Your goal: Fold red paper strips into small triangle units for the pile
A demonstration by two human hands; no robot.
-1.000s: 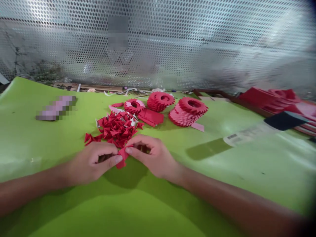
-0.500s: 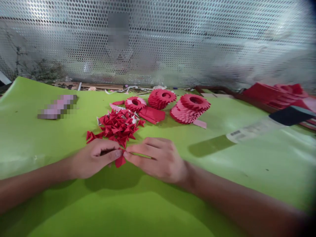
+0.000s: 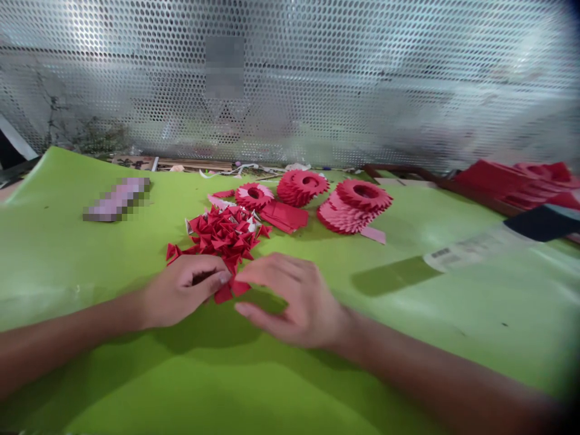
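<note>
The near green tabletop (image 3: pixel 212 386) lies open; farther back, folded red pieces (image 3: pixel 222 232) and ridged paper rings (image 3: pixel 348 211) block the middle route toward the perforated screen (image 3: pixel 290 90).

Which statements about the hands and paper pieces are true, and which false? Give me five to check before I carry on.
1. The left hand pinches red paper. True.
2. The right hand has its thumb and index fingertips pressed together. False: the right hand's thumb and index fingertips are apart.
3. The pile of folded red pieces lies beyond the hands. True.
4. The flat red papers lie left of the pile. False: the flat red papers lie right of it.
5. The rightmost ring stack is pink below and red on top. True.
</note>
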